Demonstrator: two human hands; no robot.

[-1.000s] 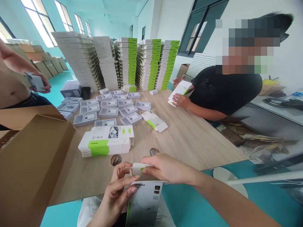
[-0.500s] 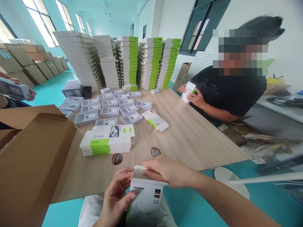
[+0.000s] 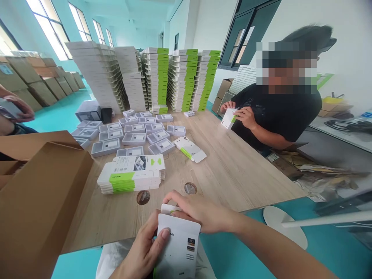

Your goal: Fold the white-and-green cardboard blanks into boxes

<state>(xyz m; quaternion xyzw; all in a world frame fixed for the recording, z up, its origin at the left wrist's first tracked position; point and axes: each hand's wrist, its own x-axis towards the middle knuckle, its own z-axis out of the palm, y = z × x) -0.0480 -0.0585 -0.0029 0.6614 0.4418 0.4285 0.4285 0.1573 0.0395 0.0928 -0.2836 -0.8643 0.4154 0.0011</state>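
Observation:
My left hand grips a white printed box with a green edge from below at the table's near edge, thumb on its face. The box's "AZ" lettering shows beside my thumb. My right hand lies across the box's top, its fingers over a white piece with a green mark sticking out of the box's upper end. Grey plastic trays lie in rows further up the table, beyond a stack of flat white-and-green boxes. A single box lies apart from them.
An open cardboard carton fills the left side, beside the wooden table, which has round grommet holes. Across it, a person in a black T-shirt holds a white box. Tall box stacks stand behind.
The white piece and the box have closed together, with the box's top now higher under my right hand. The co-worker's box has turned, and the person at far left has moved further out of view.

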